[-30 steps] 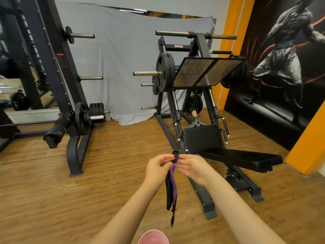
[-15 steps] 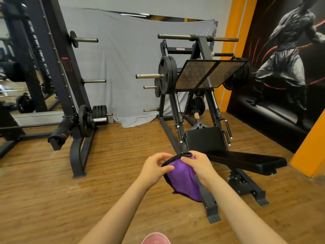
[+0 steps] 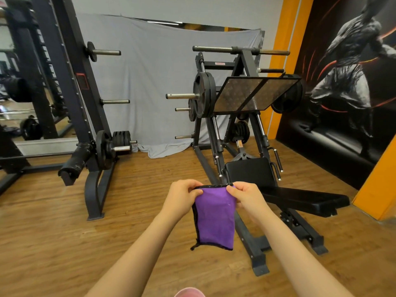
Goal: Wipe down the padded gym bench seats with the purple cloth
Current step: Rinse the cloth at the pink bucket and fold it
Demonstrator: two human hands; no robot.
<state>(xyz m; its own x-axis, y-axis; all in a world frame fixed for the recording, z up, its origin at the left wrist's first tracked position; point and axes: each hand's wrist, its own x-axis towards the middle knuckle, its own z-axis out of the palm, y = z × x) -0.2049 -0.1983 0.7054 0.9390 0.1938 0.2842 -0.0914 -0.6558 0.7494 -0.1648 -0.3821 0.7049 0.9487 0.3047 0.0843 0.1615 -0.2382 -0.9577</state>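
A purple cloth [image 3: 214,219] with a black edge hangs flat in front of me, spread between both hands. My left hand [image 3: 182,196] pinches its top left corner and my right hand [image 3: 246,196] pinches its top right corner. Behind the cloth stands a leg press machine with a black padded seat [image 3: 248,172] and a long black padded back pad [image 3: 304,200] stretching to the right. The cloth is held in the air, apart from both pads.
The leg press footplate [image 3: 255,93] and weight plates [image 3: 203,97] rise behind the seat. A black rack [image 3: 94,159] with plates stands to the left on the wooden floor. Its steel base rails [image 3: 252,243] run along the floor under my right arm. A grey sheet covers the back wall.
The cloth hung bunched as a narrow strip between my touching hands; my hands have moved apart and spread it into a flat purple panel.
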